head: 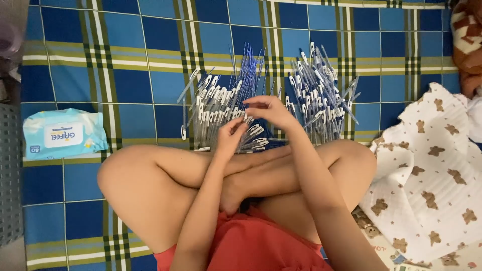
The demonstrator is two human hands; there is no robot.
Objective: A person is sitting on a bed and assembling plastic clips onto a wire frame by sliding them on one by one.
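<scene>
- Between the two hands, just above the crossed legs, a pen part was pinched: the left hand had its fingertips closed on a slim clear-and-white pen barrel, while the right hand curled its fingers over the upper end of the same piece; what exactly the right fingertips gripped was too small to tell.
- Directly beneath the hands lay the left pile of pens, blue and white, fanned out on the blanket and touching the shins.
- Just beside it, to the right, sat the right pile of pens, laid roughly parallel.
- Both piles rested on a blue plaid blanket with green and white stripes.
- Well apart at the left edge lay a light-blue pack of wet wipes.
- At the right, a white cloth with brown bears was bunched against the knee.
</scene>
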